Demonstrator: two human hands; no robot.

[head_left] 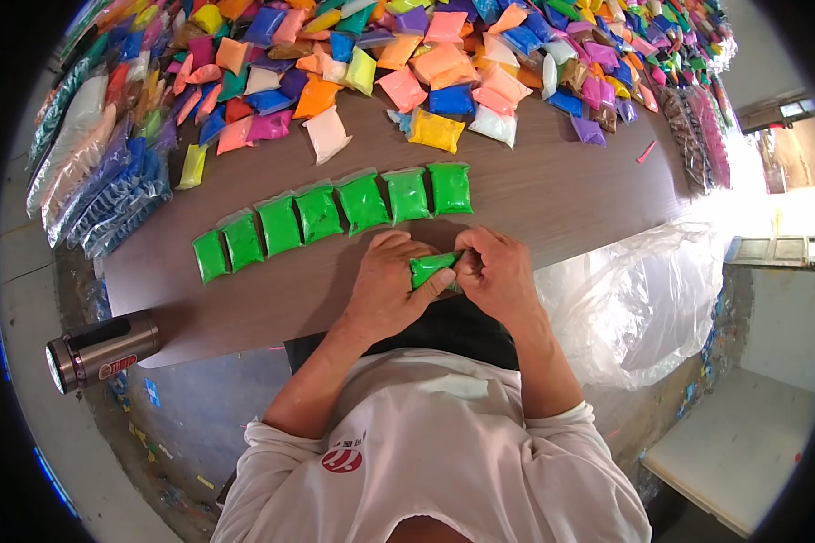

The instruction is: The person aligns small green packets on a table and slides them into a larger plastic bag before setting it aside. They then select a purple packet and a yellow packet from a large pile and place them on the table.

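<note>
Between my two hands, close to the table's front edge, is a small green packet [431,268] in clear wrap. My left hand [389,282] grips its body, with the thumb lying along the near side. The fingers of my right hand [494,275] are pinched at the packet's right end, and they hide that end. Just beyond my hands, a curved row of several green packets [319,214] lies flat on the brown table [552,195].
A big heap of many-coloured packets [444,63] covers the table's far side. Larger filled bags [109,172] stand at the left. A steel tumbler [104,350] is by the front left corner. Clear plastic sheeting [629,299] hangs at the right edge. A pink scrap [646,152] lies far right.
</note>
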